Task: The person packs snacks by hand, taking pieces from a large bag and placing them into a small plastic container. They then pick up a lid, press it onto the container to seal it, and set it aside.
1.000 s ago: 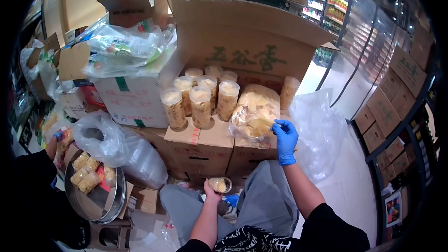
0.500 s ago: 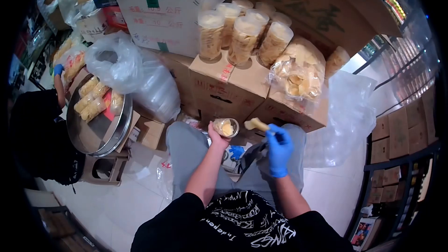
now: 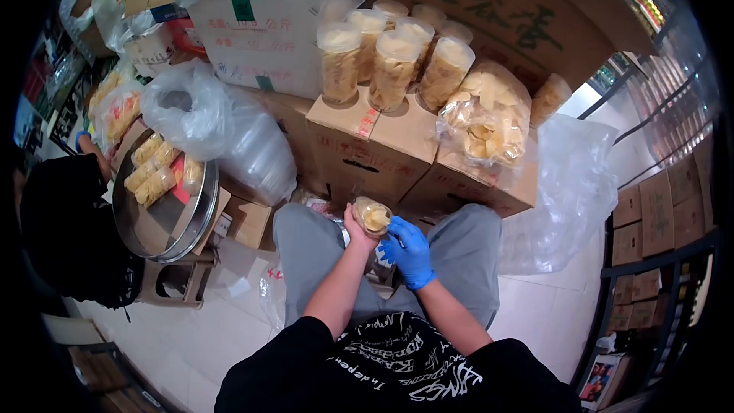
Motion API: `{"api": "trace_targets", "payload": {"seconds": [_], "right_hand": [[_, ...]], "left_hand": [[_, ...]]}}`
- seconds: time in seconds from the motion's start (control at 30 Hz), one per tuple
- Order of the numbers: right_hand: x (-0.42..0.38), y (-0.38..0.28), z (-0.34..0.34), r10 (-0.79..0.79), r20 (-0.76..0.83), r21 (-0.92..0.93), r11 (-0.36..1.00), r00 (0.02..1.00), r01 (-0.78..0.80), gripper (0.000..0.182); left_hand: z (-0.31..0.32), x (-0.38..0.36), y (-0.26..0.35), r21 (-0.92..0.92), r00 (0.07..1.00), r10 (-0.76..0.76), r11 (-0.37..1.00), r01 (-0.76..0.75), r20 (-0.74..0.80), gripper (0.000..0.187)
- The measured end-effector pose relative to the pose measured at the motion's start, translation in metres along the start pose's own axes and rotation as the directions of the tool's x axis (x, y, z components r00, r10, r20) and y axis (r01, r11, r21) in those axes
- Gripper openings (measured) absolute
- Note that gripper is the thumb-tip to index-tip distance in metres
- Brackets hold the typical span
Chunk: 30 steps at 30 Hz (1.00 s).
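My bare left hand (image 3: 359,228) is wrapped round a clear plastic jar (image 3: 365,206), its mouth tilted toward me between my knees. Pale yellow chips (image 3: 376,219) show in the jar's mouth. My right hand (image 3: 411,252), in a blue glove, is at the jar's rim, fingers closed against the chips there; its fingertips are partly hidden. Beyond, several filled jars (image 3: 395,69) stand upright on a cardboard box (image 3: 367,153). To their right lies an open clear bag of chips (image 3: 487,118).
At left, a round metal tray (image 3: 164,241) holds several filled jars lying down, near a co-worker in black (image 3: 73,222). A plastic bag of clear jars (image 3: 248,138) lies beside it. Plastic sheeting (image 3: 566,191) covers floor at right, near shelves of boxes (image 3: 650,222).
My right hand has moved left and brought a stack of chips to the jar's mouth. My left hand keeps its hold on the jar. The co-worker's gloved hand has moved down.
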State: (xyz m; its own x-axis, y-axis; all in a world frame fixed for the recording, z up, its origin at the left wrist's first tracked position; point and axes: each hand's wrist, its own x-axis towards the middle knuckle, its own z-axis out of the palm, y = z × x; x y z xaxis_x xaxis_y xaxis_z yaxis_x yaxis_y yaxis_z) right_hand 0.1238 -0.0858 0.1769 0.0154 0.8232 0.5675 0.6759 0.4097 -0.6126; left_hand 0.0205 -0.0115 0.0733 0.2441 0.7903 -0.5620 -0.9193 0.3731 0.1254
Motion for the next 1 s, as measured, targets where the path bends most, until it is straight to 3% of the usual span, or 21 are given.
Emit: {"api": "trace_targets", "payload": {"seconds": [0.17, 0.27, 0.37, 0.43, 0.6, 0.77, 0.87, 0.93, 1.0], "right_hand": [[-0.004, 0.003, 0.01, -0.033, -0.007, -0.028, 0.999, 0.999, 0.033, 0.023], [-0.007, 0.005, 0.016, -0.071, 0.043, -0.061, 0.995, 0.997, 0.074, 0.022], [-0.01, 0.009, 0.022, -0.086, 0.09, -0.073, 0.993, 0.992, 0.093, 0.019], [-0.012, 0.008, 0.02, -0.022, 0.176, -0.053, 0.998, 0.984, 0.032, 0.019], [-0.009, 0.007, 0.018, 0.08, 0.201, -0.03, 0.997, 0.976, -0.076, 0.015], [-0.008, 0.017, 0.02, 0.167, 0.196, -0.058, 0.986, 0.966, -0.159, 0.016], [-0.014, 0.031, 0.027, 0.206, 0.181, 0.015, 0.977, 0.962, -0.213, 0.015], [-0.019, 0.036, 0.029, 0.324, 0.238, 0.047, 0.938, 0.916, -0.344, 0.015], [-0.016, 0.035, 0.026, 0.319, 0.236, 0.021, 0.943, 0.918, -0.333, 0.013]], "left_hand": [[-0.001, 0.0, -0.003, -0.007, 0.996, -0.032, 0.999, 0.033, 0.082, 0.056], [0.007, -0.007, -0.003, 0.024, 0.999, -0.014, 1.0, 0.015, -0.032, 0.055], [0.006, -0.004, -0.003, 0.093, 0.999, 0.002, 0.996, 0.002, -0.039, 0.055], [0.003, -0.002, -0.002, 0.074, 1.0, -0.026, 0.997, 0.026, -0.011, 0.049], [-0.001, 0.008, -0.001, 0.166, 0.971, -0.166, 0.976, 0.138, 0.171, 0.044], [-0.01, 0.013, -0.008, 0.151, 0.97, -0.211, 0.97, 0.193, 0.121, 0.045], [-0.014, 0.015, -0.011, 0.177, 0.973, -0.215, 0.964, 0.198, 0.082, 0.047], [-0.013, 0.017, -0.013, 0.232, 0.975, -0.208, 0.955, 0.184, 0.082, 0.049], [-0.014, 0.019, -0.014, 0.242, 0.975, -0.217, 0.95, 0.2, 0.049, 0.048]]}}
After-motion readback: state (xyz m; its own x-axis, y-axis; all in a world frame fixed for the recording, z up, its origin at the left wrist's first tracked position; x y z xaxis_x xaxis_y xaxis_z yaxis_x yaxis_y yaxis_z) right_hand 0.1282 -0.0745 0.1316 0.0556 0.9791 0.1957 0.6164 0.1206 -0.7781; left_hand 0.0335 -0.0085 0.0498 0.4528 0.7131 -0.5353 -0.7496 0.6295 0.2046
